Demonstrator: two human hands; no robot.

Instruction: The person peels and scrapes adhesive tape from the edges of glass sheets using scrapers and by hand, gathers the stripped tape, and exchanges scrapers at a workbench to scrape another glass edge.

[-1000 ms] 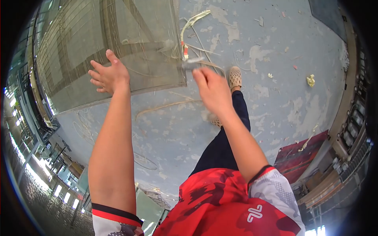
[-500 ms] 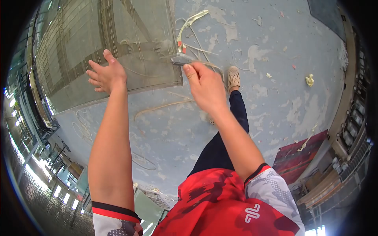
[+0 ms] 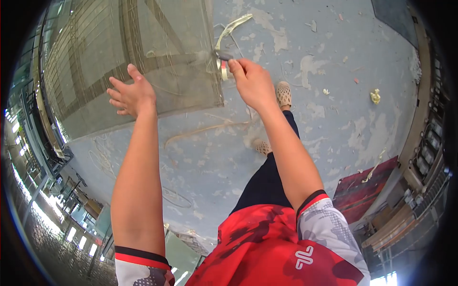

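Note:
My right hand [image 3: 255, 83] grips a small grey-handled tool [image 3: 224, 56] between thumb and curled fingers. The tool's far end is blurred and sits at the right edge of a large glass-like sheet [image 3: 186, 90], which mirrors roof beams. Whether the tool touches that edge, I cannot tell. Above the sheet's near part, my left hand [image 3: 134, 95] is open with fingers spread and nothing in it; its contact with the sheet is unclear. A pale yellowish strip [image 3: 234, 27] with a red and white part lies just beyond the tool.
Thin strips, including a tan one [image 3: 200, 129], lie on the worn blue-grey floor [image 3: 343, 57]. Crumpled yellow scrap [image 3: 375, 96] lies to the right, near a dark red panel [image 3: 365, 190]. My perforated shoe [image 3: 283, 95] stands beside the sheet. Racks and frames line the left side.
My right hand has moved away from my body along the sheet's edge, with the tool turned and raised. A trailing strip near it no longer shows. My left hand has shifted slightly.

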